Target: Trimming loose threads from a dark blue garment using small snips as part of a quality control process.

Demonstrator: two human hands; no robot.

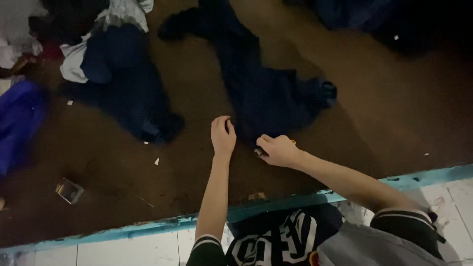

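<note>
Head view, looking down on a dark brown table (394,123) with a chipped turquoise front edge (148,227).

Packages and labels: a small clear, shiny rectangular packet (69,190) lies at 8 o'clock from the hands, well apart from them. Small white paper scraps (156,161) are scattered between the packet and the hands.

Surroundings: a heap of dark navy and pale grey cloth (111,59) sits at 10 o'clock. A bright blue cloth (19,118) lies at 9 o'clock by the left border. More dark cloth (374,19) fills the 1 o'clock corner; its detail is lost in shadow. Nothing lies between the hands and the garment.

Thing in hand: a dark navy fabric garment (261,93) lies spread flat at table centre, its long axis running from 11 o'clock down to 4 o'clock, a narrow part pointing to 11 o'clock.

The left hand (222,135) rests on the garment's near edge, fingers curled together. The right hand (278,150), just beside it at 4 o'clock, has its fingers closed on a small dark object (258,152) with an orange tip; its kind cannot be told.
</note>
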